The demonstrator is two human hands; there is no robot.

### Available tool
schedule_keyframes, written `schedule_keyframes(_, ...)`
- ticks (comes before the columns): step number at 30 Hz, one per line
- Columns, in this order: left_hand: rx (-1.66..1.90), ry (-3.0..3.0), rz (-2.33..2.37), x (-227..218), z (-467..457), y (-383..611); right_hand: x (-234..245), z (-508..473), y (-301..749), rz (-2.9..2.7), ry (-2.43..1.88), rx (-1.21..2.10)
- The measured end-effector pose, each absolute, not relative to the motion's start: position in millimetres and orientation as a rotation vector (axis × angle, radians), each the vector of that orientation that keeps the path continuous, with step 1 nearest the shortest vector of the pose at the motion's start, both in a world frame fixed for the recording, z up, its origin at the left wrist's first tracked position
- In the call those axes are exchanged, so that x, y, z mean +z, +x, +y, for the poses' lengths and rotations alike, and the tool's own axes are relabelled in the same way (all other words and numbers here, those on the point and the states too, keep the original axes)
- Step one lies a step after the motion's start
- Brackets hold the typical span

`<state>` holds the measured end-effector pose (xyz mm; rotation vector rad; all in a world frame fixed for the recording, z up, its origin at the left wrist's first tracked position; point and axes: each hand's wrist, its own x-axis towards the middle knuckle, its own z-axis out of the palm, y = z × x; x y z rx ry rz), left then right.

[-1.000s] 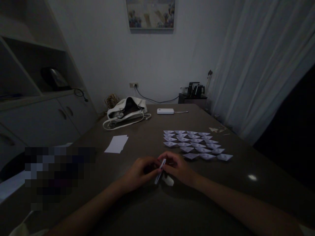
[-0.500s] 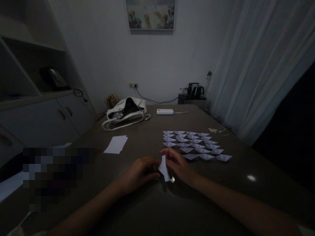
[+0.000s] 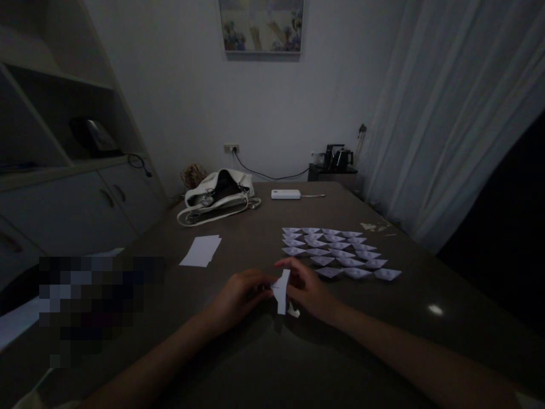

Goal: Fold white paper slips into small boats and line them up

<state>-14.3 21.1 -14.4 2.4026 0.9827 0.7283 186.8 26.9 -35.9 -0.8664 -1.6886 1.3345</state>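
Note:
A small folded piece of white paper [image 3: 281,292] is held up between my two hands, just above the dark table. My left hand [image 3: 243,294] pinches its left edge between thumb and fingers. From the other side my right hand [image 3: 310,288] grips it with the thumb and a finger, while the index finger sticks out past the top. Some fingertips are hidden behind the paper. Close by on the right, several folded paper boats [image 3: 340,254] lie in rows. Left of my hands are flat white paper sheets [image 3: 201,251], slightly overlapping.
A white handbag [image 3: 221,193] lies open at the back left of the table [image 3: 255,363]. Behind the boats sits a white power bank [image 3: 285,194] with a short cable. Paper scraps [image 3: 374,226] lie near the right edge. A blurred-out patch covers the left side.
The folded paper has turned between my fingers, so a wider face now shows, and it has shifted slightly left. Both hands stay in nearly the same place.

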Motion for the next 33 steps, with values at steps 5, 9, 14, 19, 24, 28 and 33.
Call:
schedule_keyframes(5, 0.700, 2.414, 0.982, -14.8, 22.1, -14.3, -33.2, 25.4, 185.8, -1.714, -0.830, 1.342)
schedule_keyframes(9, 0.706, 2.393, 0.983, -14.7, 21.7, -13.9, -32.8, 25.1, 185.0, -1.718, -0.804, 1.371)
schedule_keyframes(14, 0.717, 2.397, 0.967, -15.9, 21.9, -14.5, -36.9, 27.7, 185.8, -1.776, -0.818, 1.308)
schedule_keyframes(19, 0.755, 2.414, 0.925, -17.9, 23.4, -14.9, -36.4, 28.3, 185.8, -1.819, -0.846, 1.265)
schedule_keyframes(24, 0.760, 2.395, 0.940, -17.9, 22.3, -14.2, -36.8, 28.2, 185.9, -1.839, -0.869, 1.248)
schedule_keyframes(28, 0.769, 2.385, 0.927, -17.8, 21.3, -13.9, -38.3, 28.0, 185.9, -1.842, -0.881, 1.267)
schedule_keyframes(33, 0.780, 2.382, 0.904, -18.8, 22.6, -14.3, -38.5, 27.2, 185.5, -1.857, -0.893, 1.267)
